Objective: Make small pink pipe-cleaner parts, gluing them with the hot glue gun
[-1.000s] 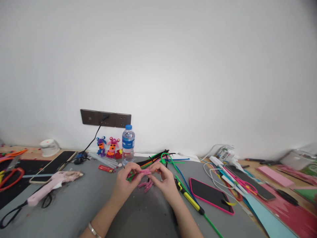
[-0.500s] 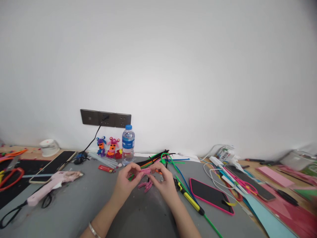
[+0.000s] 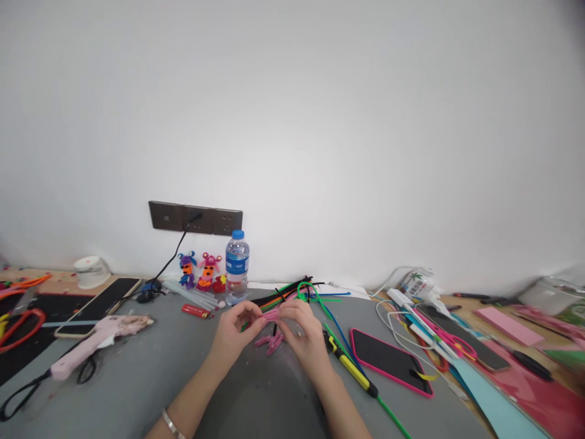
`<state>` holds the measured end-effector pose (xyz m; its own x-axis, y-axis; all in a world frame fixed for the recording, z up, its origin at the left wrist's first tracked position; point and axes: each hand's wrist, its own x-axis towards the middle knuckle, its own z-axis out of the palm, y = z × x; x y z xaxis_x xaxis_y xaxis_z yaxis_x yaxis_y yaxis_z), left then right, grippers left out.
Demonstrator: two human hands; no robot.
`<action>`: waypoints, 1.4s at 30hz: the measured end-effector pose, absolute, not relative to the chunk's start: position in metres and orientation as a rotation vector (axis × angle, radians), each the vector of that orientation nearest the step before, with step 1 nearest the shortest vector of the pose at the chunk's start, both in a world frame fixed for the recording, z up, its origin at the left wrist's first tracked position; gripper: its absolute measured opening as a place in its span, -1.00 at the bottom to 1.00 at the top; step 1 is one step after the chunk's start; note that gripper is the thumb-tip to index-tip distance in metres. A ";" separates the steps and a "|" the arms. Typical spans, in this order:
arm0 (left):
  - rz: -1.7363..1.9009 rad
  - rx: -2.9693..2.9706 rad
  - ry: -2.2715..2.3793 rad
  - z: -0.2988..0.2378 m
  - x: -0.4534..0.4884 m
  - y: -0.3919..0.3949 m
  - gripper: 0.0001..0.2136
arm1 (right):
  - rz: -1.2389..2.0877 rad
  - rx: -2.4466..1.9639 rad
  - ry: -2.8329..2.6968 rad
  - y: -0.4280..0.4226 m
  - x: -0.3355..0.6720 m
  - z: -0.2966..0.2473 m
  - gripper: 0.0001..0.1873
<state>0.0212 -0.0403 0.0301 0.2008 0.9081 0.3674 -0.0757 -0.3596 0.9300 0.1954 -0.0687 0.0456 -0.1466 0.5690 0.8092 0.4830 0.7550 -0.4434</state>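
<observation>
Both my hands meet over the grey mat (image 3: 137,378) and pinch a short folded pink pipe cleaner piece (image 3: 270,314) between their fingertips. My left hand (image 3: 235,336) grips its left end, my right hand (image 3: 304,338) its right end. Several more small pink pieces (image 3: 270,342) lie on the mat just under my hands. Behind them is a loose pile of pipe cleaners (image 3: 297,290) in black, green, orange and blue.
A water bottle (image 3: 236,266) and two small pipe-cleaner figures (image 3: 198,271) stand by the wall sockets. A pink glue gun (image 3: 94,341) lies left. A yellow-black cutter (image 3: 350,366), a pink-cased phone (image 3: 388,360), pink scissors (image 3: 445,340) and coloured sheets lie right.
My hands have stayed in place; the fingers shifted slightly on the pink piece and my right hand closed in a little toward the left.
</observation>
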 end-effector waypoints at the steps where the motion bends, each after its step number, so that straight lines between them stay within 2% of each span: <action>1: 1.328 1.535 0.813 0.031 0.021 -0.040 -0.88 | 0.092 -0.816 -1.789 -0.069 0.195 0.046 -0.89; 17: 1.336 1.474 0.809 0.043 0.021 -0.043 -0.89 | 0.206 -0.854 -1.747 -0.070 0.196 0.049 -0.87; 29: 1.191 1.504 0.847 0.044 0.020 -0.042 -0.80 | 0.202 -0.861 -1.782 -0.068 0.197 0.051 -0.87; 42: 1.169 1.541 0.811 0.037 0.019 -0.038 -0.82 | 0.223 -0.889 -1.808 -0.068 0.199 0.047 -0.87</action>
<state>0.0188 -0.0375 0.0373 0.3088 0.9086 0.2813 -0.0550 -0.2783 0.9589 0.1986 -0.0682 0.0469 -0.1633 0.6623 0.7312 0.4645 0.7055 -0.5353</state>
